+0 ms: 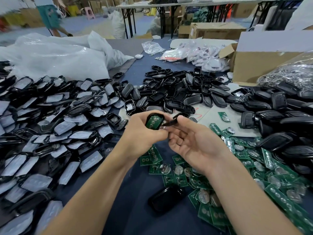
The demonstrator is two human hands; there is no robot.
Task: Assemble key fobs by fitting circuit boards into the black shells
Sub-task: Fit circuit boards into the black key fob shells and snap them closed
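Observation:
My left hand (144, 133) grips a black shell half (154, 122) with a green circuit board seated in it, board face toward me. My right hand (191, 141), palm up, pinches a second black shell piece (172, 122) between thumb and fingertips, just right of the first shell and almost touching it. Both hands hover over the middle of the blue table (132, 200). A glossy black fob (166, 198) lies on the cloth below my hands. Loose green circuit boards (237, 175) spread out to the lower right.
Black shells with film-covered faces (50, 129) pile up on the left. More black shell halves (177, 92) heap behind my hands and along the right. Clear plastic bags (55, 55) and a cardboard box (264, 61) stand at the back. A person (49, 16) walks in the far aisle.

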